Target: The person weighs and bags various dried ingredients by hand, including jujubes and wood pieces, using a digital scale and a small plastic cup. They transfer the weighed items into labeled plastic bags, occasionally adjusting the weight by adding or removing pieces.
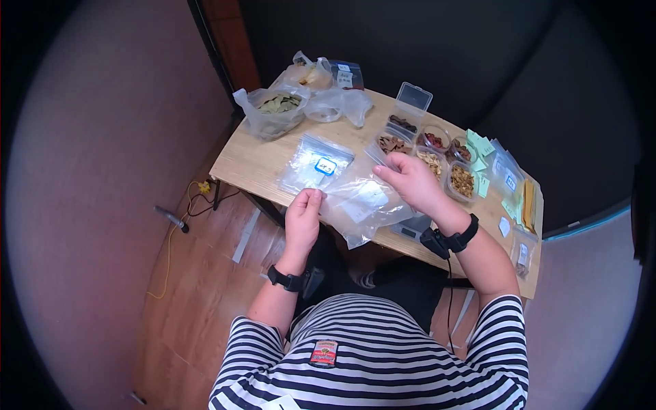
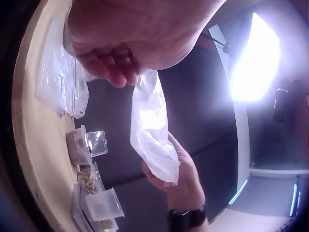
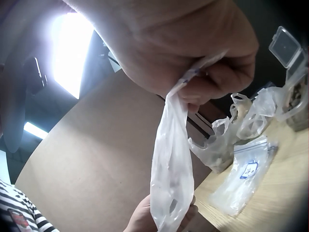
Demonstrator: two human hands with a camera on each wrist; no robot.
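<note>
A clear plastic bag point(image 1: 369, 203) with a pale label or paper showing through it is stretched between both hands, over the front edge of the table. My left hand point(image 1: 303, 220) pinches its left corner. On the other side my right hand point(image 1: 415, 183) grips the upper right edge, fingers curled in; the right wrist view shows the bag point(image 3: 171, 164) hanging from that fist point(image 3: 193, 53). Just beyond the left hand lies a stack of clear zip bags point(image 1: 307, 160) with a blue-framed label. Small clear tubs of dried goods point(image 1: 429, 162) stand close behind the right hand.
White plastic bags, one with dried leaves point(image 1: 279, 104), sit at the back left. A hinged clear box point(image 1: 403, 123) has its lid up. Green paper slips point(image 1: 480, 167) and a labelled bag point(image 1: 507, 174) lie at right. A grey scale point(image 1: 412, 227) is near the front edge.
</note>
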